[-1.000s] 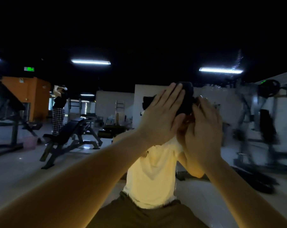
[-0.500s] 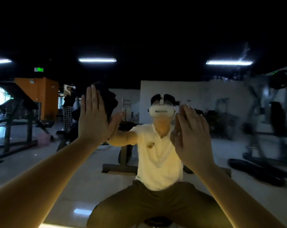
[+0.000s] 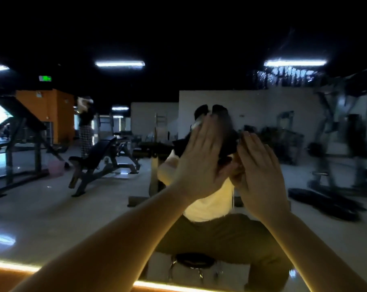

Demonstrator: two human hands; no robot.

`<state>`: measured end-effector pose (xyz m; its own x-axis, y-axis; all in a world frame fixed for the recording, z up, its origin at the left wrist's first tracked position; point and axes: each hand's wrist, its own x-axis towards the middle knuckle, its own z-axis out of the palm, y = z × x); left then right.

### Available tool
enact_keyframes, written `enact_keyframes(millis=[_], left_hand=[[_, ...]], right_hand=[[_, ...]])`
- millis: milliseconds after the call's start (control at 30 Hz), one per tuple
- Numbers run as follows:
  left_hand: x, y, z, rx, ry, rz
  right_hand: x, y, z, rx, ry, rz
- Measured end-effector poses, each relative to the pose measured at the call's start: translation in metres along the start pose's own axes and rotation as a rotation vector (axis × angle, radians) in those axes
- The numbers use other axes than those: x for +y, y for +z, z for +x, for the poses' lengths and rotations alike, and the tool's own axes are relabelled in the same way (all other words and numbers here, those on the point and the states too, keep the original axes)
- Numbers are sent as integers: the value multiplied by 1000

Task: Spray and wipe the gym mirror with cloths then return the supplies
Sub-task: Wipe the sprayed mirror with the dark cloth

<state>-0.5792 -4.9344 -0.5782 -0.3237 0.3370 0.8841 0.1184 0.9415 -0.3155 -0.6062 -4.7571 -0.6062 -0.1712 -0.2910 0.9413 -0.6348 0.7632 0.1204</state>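
The gym mirror (image 3: 52, 207) fills the view and reflects the room and me, seated in a pale shirt. My left hand (image 3: 199, 163) lies flat with straight fingers against the glass, pressing a dark cloth (image 3: 226, 135) that shows above and right of the fingers. Just to its right, my right hand (image 3: 258, 175) is also flat against the mirror, fingers straight; whether a cloth lies under it is hidden. Spray droplets (image 3: 287, 76) streak the glass at upper right. No spray bottle is in sight.
A lit orange strip (image 3: 14, 267) runs along the mirror's bottom edge. Reflected in the glass are a black stool (image 3: 193, 260) under me, a weight bench (image 3: 98, 152), gym machines at right, and another person standing at the back left.
My left hand has swept the dark cloth from the left back to the right, ending beside my right hand. The right hand has stayed nearly in place.
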Motion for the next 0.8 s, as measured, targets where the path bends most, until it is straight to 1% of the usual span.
enact_keyframes(millis=[100, 167, 267, 367, 467, 533, 600, 667, 800], left_hand=[[9, 6, -5, 33, 92, -69], [-11, 3, -15, 56, 68, -8], [-58, -5, -49, 48, -86, 99], [-104, -21, -91, 54, -255, 142], [-139, -31, -134, 47, -394, 184], [-148, -31, -158, 85, -511, 167], [-140, -27, -169, 144, -634, 126], [-114, -17, -164, 158, -682, 91], [-35, 9, -134, 54, -514, 25]], right_hand=[[-9, -2, -2, -2, 42, 36], [-20, 1, -2, -14, 51, 30], [-44, 14, -10, -62, 13, 47], [-63, 25, -19, -104, -15, 44], [-66, 28, -30, -125, -17, 11], [-63, 27, -41, -139, -2, -33], [-56, 24, -54, -140, 36, -64], [-49, 23, -64, -143, 52, -80], [-36, 24, -82, -155, 33, -61]])
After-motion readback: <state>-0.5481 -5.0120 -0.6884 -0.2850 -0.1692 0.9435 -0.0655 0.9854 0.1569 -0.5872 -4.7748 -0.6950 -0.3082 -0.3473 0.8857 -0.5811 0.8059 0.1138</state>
